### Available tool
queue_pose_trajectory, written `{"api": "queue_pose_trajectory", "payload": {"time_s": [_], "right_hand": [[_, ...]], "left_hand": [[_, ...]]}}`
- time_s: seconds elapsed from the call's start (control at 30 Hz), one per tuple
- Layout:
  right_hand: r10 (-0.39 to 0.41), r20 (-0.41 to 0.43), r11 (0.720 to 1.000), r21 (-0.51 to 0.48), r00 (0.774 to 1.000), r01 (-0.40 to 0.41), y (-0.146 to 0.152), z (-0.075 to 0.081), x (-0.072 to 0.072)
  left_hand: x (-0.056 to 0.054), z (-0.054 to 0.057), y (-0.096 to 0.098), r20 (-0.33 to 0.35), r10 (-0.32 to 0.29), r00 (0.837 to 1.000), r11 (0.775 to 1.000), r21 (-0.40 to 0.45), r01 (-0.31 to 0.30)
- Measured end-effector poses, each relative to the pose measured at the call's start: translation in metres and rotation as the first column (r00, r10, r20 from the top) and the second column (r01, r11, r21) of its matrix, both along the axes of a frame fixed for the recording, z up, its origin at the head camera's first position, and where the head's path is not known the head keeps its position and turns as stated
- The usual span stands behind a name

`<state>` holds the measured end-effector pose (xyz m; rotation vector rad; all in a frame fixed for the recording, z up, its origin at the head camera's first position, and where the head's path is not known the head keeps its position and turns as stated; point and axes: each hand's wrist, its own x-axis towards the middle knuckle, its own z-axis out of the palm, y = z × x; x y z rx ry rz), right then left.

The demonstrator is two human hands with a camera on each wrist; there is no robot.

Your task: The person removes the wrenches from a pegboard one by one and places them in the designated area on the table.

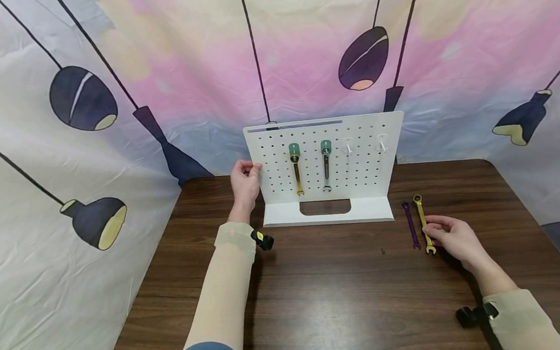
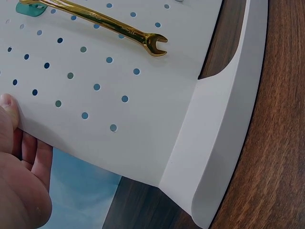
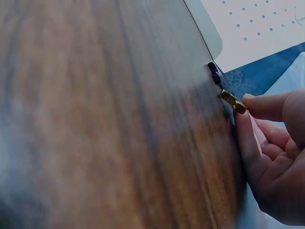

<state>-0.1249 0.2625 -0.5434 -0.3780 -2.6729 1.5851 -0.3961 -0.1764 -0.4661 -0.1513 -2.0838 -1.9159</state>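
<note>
My left hand [image 1: 245,182] holds the left edge of a white pegboard [image 1: 269,142], thumb on its front and fingers behind it, as the left wrist view shows. On the board hang a gold combination wrench [image 2: 109,23] and a silver one [image 1: 326,165], each from a green-backed hook. At the right, my right hand [image 1: 455,237] pinches a second gold combination wrench [image 1: 421,215] between thumb and fingers. This wrench is at or just above the tabletop; I cannot tell which. Just left of it lies a purple wrench [image 1: 411,224].
Two white hooks [image 1: 348,145] on the board's right half carry nothing. The board's foot, with an oblong cutout, stands on a dark wooden table [image 1: 320,294]. Behind hangs a cloth [image 1: 175,67] printed with lamps. A small dark speck [image 1: 383,251] lies on the table.
</note>
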Motion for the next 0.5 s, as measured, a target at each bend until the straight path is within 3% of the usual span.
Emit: {"api": "queue_pose_trajectory", "payload": {"time_s": [0.5], "right_hand": [[-0.031, 0.055, 0.998, 0.064, 0.998, 0.028, -0.01, 0.012, -0.004]], "left_hand": [[0.002, 0.001, -0.001, -0.003, 0.0, 1.0, 1.0, 0.007, 0.0]]}}
